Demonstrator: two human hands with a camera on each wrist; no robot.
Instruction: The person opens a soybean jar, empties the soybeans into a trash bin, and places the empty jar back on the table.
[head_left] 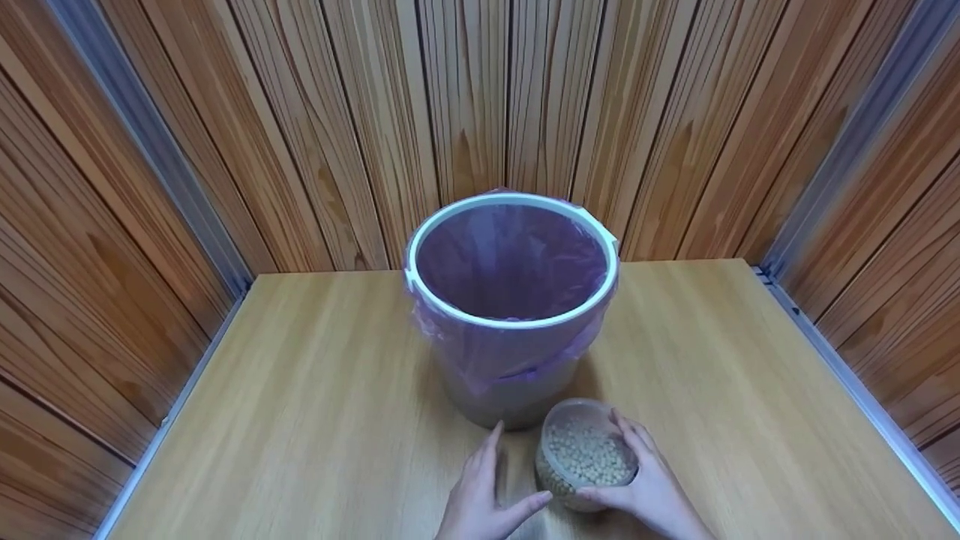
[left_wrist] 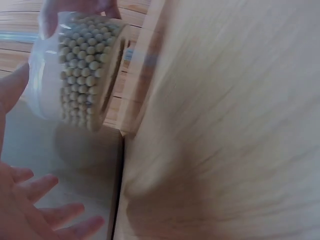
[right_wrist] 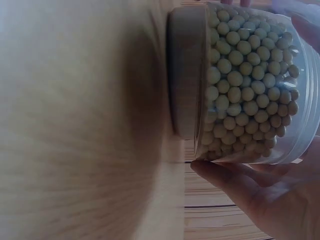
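A clear round plastic tub (head_left: 589,450), part filled with small round pale beans (right_wrist: 245,85), stands low over the table in front of the bin. My right hand (head_left: 649,480) grips the tub from its right side, thumb on the near side and fingers round the far side. On the tub's left is my left hand (head_left: 487,495), fingers spread and curled round nothing, its thumb tip right beside the tub wall. In the left wrist view the left thumb (left_wrist: 14,86) points at the tub's upper part, and the other fingers (left_wrist: 65,215) are apart from it.
A round bin (head_left: 506,405) with a pale rim, lined with a purple plastic bag (head_left: 517,360), stands just behind the tub on the wooden table (head_left: 322,405). Wood-plank walls (head_left: 465,105) close off the back and both sides, with metal edging (head_left: 847,375) along the table.
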